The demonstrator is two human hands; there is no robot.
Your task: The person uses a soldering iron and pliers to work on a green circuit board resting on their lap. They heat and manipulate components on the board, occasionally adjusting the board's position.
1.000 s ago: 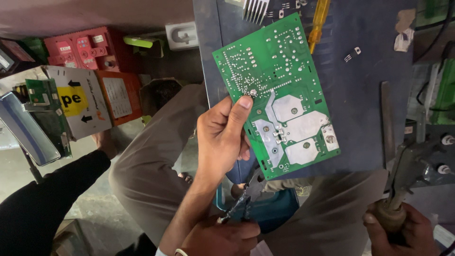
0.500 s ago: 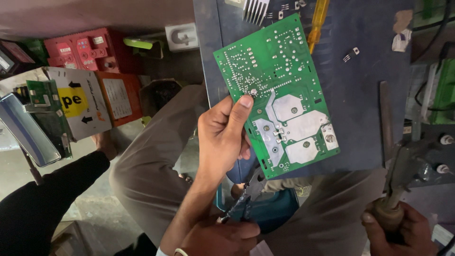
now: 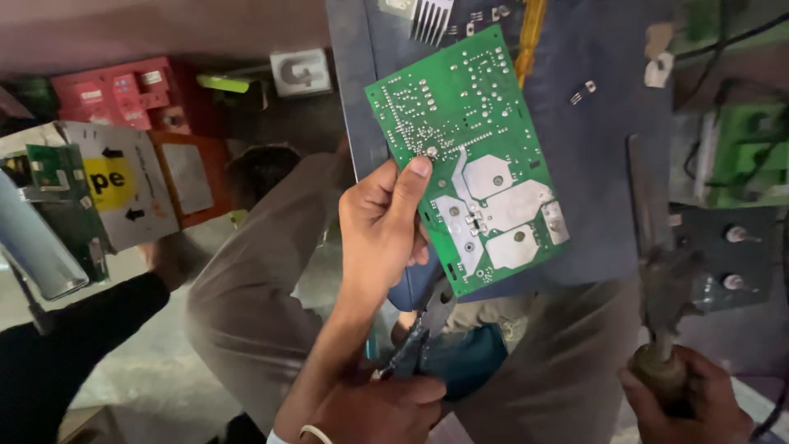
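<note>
My left hand (image 3: 378, 238) holds up a green circuit board (image 3: 485, 123) with its solder side towards me. The thumb presses near a solder joint and the fingers are hidden behind the board. My right hand (image 3: 690, 403), at the lower right, is closed around the wooden handle of a soldering iron (image 3: 657, 370), whose dark shaft rises beside the board without touching it. A third hand (image 3: 386, 411), wearing a bracelet, grips pliers (image 3: 423, 337) just below the board. I cannot tell whose hand it is.
A blue-grey panel (image 3: 592, 148) lies behind the board with a small loose component (image 3: 582, 93) and a finned heat sink (image 3: 429, 18) on it. Red boxes (image 3: 123, 90) and a labelled carton (image 3: 115, 185) stand at left. A person's dark sleeve (image 3: 74, 345) reaches in there.
</note>
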